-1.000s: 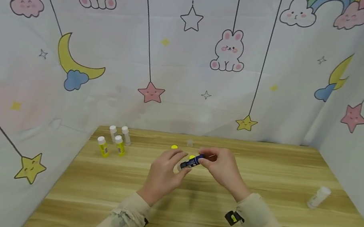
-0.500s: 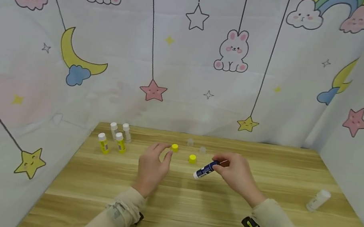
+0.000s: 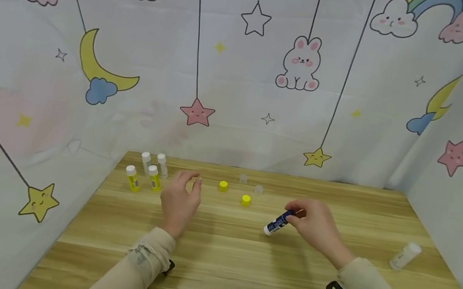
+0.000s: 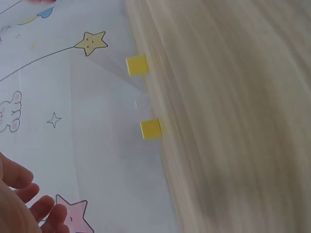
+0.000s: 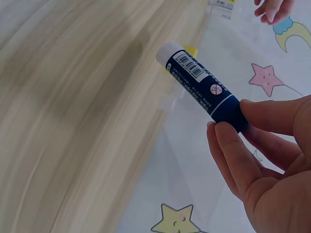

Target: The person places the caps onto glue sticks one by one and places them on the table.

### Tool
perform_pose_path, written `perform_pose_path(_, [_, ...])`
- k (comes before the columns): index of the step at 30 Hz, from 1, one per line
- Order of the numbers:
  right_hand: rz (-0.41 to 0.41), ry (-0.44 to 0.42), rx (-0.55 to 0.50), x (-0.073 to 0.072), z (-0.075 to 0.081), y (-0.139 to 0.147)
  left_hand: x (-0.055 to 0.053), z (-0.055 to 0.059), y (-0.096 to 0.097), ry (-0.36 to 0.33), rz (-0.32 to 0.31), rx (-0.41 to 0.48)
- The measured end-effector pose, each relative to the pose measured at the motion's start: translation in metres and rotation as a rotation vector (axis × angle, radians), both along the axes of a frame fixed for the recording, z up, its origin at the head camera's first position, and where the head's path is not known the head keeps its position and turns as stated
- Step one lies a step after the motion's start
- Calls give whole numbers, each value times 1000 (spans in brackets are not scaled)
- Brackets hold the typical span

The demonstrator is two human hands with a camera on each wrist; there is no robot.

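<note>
In the head view my right hand [image 3: 314, 229] pinches a dark blue glue stick [image 3: 278, 223] above the table, gripping it by its plain blue end. Its white end points down and left. The right wrist view shows the glue stick [image 5: 201, 85] with a barcode on its label, thumb and fingertips around the blue end. My left hand [image 3: 179, 202] hovers over the table with fingers loosely bent and nothing visible in them. Just beyond it on the left stand two yellow glue sticks [image 3: 133, 179] and two clear ones [image 3: 162, 166], all upright with white ends on top.
Two yellow caps [image 3: 246, 200] and two translucent caps [image 3: 258, 189] lie near the back of the wooden table [image 3: 226, 278]. A white glue stick [image 3: 405, 256] stands at the right. A patterned curtain [image 3: 241, 89] borders the table's back and sides.
Both hands were together on the blue glue stick a second ago. Since then the left hand has let go and moved left, while the right hand has carried the glue stick right.
</note>
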State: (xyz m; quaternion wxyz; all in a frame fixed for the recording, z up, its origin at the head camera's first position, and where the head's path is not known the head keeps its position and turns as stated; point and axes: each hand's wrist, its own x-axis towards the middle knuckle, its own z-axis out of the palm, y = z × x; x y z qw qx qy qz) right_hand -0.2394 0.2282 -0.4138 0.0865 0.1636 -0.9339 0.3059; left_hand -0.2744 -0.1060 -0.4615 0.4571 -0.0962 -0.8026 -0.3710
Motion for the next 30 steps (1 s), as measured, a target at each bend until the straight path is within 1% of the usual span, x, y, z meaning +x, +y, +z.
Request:
perform_pose_path(5, [-5,12,38,3,1,15,-6,2,-15,-38,44,111])
perform_pose_path(10, [-19,4,60,6,5,28,-10,3,-23,-78,55,158])
perform_pose_path(17, [-22,20,105,11,5,42,-17,0,-30,-76,86,167])
perform_pose_path(22, [-31,38,141,14,4,50,-21,-3,-36,-92,111,181])
perform_pose_path(30, [-35,32,167,20,8,61,-23,-2,-41,-110,147,183])
